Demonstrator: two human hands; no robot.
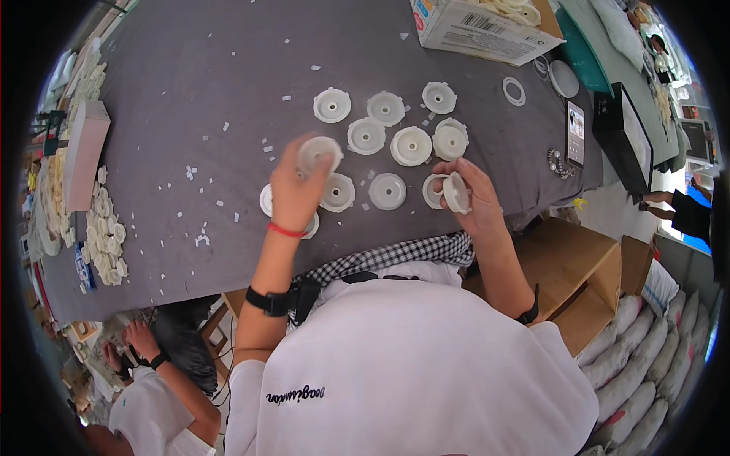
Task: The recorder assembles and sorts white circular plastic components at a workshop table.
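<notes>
**Both hands on white caps at the near edge of the grey table**

We work at a grey table (190,91), and it runs wide and mostly bare beyond and to the left of our left hand (295,190), dotted only with small white scraps (199,237). Its near edge passes just under both wrists, so there is little room toward us; a checked cloth (395,254) hangs over that edge between our forearms.

Beyond our right hand (473,199), at the far edge, stands an open carton (479,26) holding white pieces, though we cannot tell which kind. To the right of that hand and lower than the table, a brown box (578,266) sits open with its inside hidden, and white sacks (646,342) are stacked past it. Far to the left of our left hand, a pale slab (82,152) lies beside a heap of caps (106,235) along the table's left edge.

Between and just beyond the hands lies a cluster of round white caps (388,129), close together, some touching. Our left hand pinches one cap (319,153) at the fingertips, raised over two more lying under the palm. Our right hand grips a tilted cap (456,191) against another one lying flat. A phone (576,133) lies beyond and right of our right hand, and a white ring (514,91) farther off.
</notes>
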